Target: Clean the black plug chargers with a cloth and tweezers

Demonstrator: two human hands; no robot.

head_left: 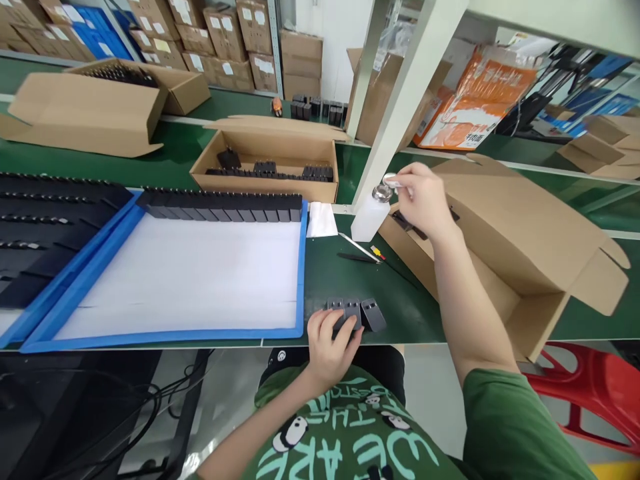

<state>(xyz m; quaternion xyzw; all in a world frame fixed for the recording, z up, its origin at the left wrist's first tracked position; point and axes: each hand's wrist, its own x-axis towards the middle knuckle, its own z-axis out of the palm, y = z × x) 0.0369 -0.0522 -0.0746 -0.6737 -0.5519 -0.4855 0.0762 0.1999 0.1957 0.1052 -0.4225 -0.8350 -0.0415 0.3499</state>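
My left hand (331, 343) rests at the table's front edge, its fingers curled over small dark rectangular plastic pieces (353, 309) and gripping them. Against that group leans another dark piece (373, 315), tilted. Farther up, my right hand (421, 198) pinches a small white piece (393, 181) that looks like a wipe, at the metal top of a white dispenser bottle (369, 219). The bottle appears tilted in view. A folded white cloth (323, 220) lies left of it. In front are tweezers (357, 247) and a cable with a yellow-and-red connector (378, 253).
Left stands a blue-rimmed white tray (303, 280) with a row of black pieces (225, 205) along its back; a fuller tray (30, 327) adjoins it. Cardboard boxes (543, 313) (265, 190) stand right and behind. A white post (400, 93) rises near my right hand. A red stool (595, 387) is lower right.
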